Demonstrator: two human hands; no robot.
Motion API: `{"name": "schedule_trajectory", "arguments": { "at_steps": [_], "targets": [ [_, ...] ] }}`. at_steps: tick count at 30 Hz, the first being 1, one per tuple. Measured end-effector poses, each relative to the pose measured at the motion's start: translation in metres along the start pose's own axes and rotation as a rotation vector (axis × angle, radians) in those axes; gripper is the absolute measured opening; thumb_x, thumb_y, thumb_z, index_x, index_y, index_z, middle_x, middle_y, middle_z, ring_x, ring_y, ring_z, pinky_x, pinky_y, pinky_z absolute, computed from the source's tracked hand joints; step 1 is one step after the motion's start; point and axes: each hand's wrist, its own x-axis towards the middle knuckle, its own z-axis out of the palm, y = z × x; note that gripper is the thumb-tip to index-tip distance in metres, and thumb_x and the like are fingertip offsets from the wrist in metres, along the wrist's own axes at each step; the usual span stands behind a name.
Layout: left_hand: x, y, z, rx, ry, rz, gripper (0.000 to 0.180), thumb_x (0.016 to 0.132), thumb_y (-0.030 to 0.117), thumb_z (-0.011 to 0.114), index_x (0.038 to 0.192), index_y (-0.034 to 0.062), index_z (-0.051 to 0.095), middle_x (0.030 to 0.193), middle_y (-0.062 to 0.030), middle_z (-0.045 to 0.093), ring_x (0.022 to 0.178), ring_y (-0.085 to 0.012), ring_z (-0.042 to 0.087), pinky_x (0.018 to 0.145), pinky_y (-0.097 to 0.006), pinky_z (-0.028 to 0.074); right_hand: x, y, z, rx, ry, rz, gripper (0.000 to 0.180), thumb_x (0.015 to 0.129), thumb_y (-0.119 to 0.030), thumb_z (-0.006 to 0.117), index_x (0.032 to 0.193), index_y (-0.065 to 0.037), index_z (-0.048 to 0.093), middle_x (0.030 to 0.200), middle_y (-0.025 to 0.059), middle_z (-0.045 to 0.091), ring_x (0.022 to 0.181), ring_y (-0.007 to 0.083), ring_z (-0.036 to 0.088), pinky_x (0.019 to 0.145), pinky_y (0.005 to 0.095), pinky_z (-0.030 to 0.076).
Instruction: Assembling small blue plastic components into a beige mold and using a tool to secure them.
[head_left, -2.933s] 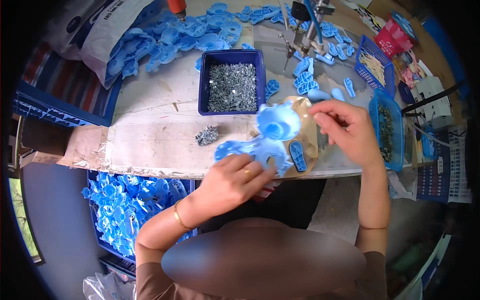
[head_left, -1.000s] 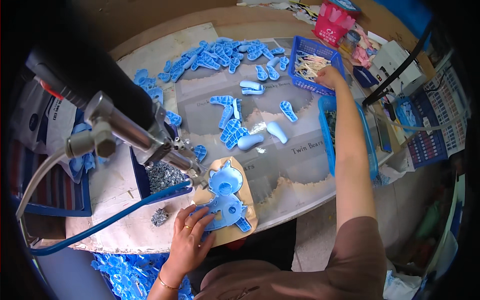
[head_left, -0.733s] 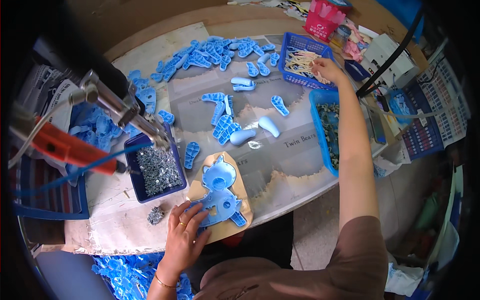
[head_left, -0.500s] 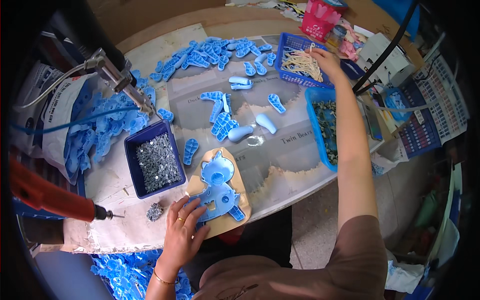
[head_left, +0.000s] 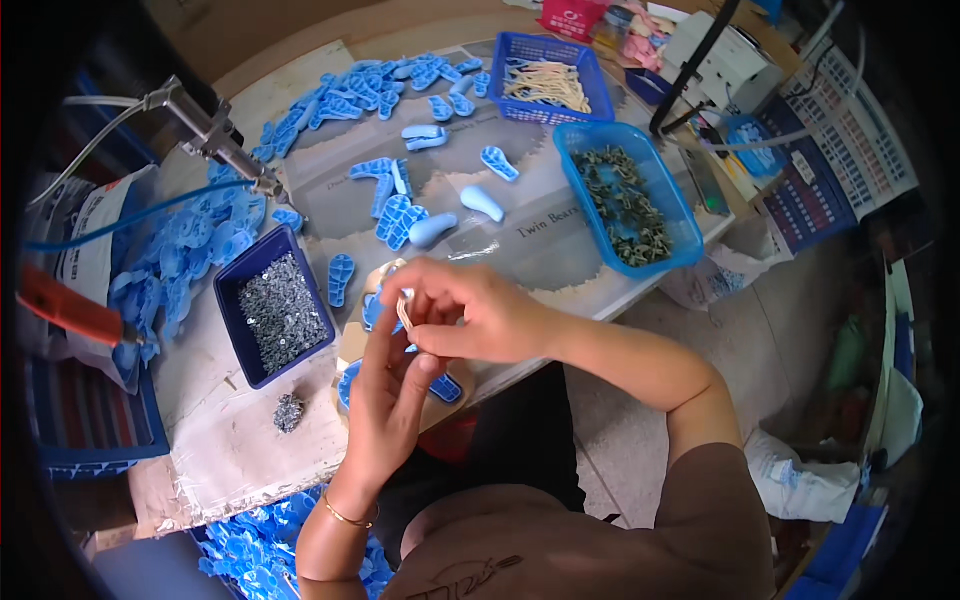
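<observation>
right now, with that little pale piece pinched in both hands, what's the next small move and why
Probably lower the pale piece onto the blue part beneath: the right hand and left hand pinch it together just above that part on the table.

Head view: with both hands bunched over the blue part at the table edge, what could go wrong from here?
The small pale piece pinched in the right hand could slip and drop off the table edge. The left hand hides the blue part, so alignment may suffer. The screw tray sits close enough to be knocked.

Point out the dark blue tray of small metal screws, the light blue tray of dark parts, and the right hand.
dark blue tray of small metal screws (head_left: pixel 226 303), head view, left rim
light blue tray of dark parts (head_left: pixel 678 258), head view, near rim
right hand (head_left: pixel 478 318), head view, back of hand
</observation>
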Motion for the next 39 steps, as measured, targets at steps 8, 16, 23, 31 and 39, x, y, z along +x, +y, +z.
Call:
{"name": "schedule_trajectory", "arguments": {
  "at_steps": [8,16,23,31,39],
  "targets": [
    [-0.022,-0.008,-0.019,0.081,0.048,-0.185,0.035,0.101,0.007,0.052,0.135,-0.0016,0.047,0.096,-0.0126,0.07,0.074,-0.0126,0.066,0.068,-0.025,0.055,-0.055,-0.023,-0.111,-1.003,0.472,0.249,0.022,0.09,-0.01,0.065,0.111,-0.006,0.066,0.081,0.0079,0.068,0.074,0.0154,0.066,0.066,0.0296,0.052],
    [-0.028,0.001,-0.02,-0.008,-0.059,-0.222,0.027,0.102,0.012,0.053,0.127,0.0023,0.052,0.1,-0.009,0.069,0.081,-0.0102,0.065,0.074,-0.024,0.054,-0.114,0.013,-0.209,-1.346,0.538,0.572,0.021,0.073,-0.01,0.079,0.076,-0.001,0.06,0.067,0.0108,0.065,0.059,0.026,0.06,0.058,0.037,0.047],
    [-0.032,0.002,-0.03,0.165,-0.036,-0.254,0.018,0.101,0.014,0.055,0.114,0.0015,0.057,0.087,-0.0051,0.067,0.076,-0.0071,0.06,0.066,-0.021,0.046,-0.108,-0.021,-0.189,-1.365,0.673,0.625,0.022,0.079,-0.003,0.067,0.102,-0.003,0.066,0.085,0.011,0.071,0.08,0.017,0.069,0.073,0.0301,0.054],
    [-0.019,0.001,-0.023,0.33,-0.007,-0.174,0.014,0.1,0.015,0.056,0.103,0.0011,0.053,0.072,-0.0028,0.054,0.066,-0.0076,0.05,0.063,-0.023,0.042,-0.035,-0.039,-0.053,-0.593,0.276,0.169,0.014,0.087,-0.006,0.067,0.1,-0.001,0.067,0.093,0.0019,0.068,0.084,0.0104,0.063,0.078,0.0253,0.051],
    [-0.016,0.004,-0.02,0.172,-0.036,-0.123,0.01,0.101,0.01,0.054,0.101,0.0012,0.048,0.076,-0.0019,0.056,0.07,-0.0067,0.053,0.065,-0.021,0.044,-0.01,-0.025,0.002,0.003,0.016,0.434,0.014,0.091,-0.008,0.066,0.102,0.0,0.066,0.086,0.0023,0.065,0.072,0.0074,0.06,0.065,0.0225,0.05]
  ]
}}
